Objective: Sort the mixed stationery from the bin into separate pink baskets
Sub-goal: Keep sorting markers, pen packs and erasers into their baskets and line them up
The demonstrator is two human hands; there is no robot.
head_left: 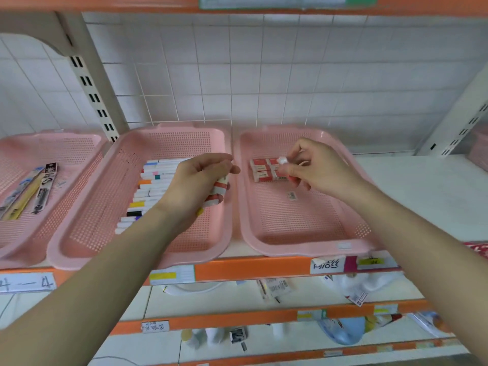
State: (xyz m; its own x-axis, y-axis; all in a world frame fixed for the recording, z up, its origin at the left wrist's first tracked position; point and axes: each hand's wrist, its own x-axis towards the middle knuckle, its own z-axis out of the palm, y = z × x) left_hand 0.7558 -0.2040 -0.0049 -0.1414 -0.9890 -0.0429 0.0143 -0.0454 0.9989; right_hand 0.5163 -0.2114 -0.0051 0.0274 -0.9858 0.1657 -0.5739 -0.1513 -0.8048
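Three pink baskets stand side by side on the shelf. The left basket holds packaged pens. A row of white markers with coloured bands fills the middle basket. The right basket has several red-and-white erasers at its far end. My left hand hovers over the middle basket's right side and grips several red-and-white erasers. My right hand is over the right basket and pinches one eraser just above the ones lying there.
A white tiled wall stands behind the shelf, with slotted uprights at left and right. The orange shelf edge carries price labels. Lower shelves hold packaged goods. Bare white shelf lies right of the baskets.
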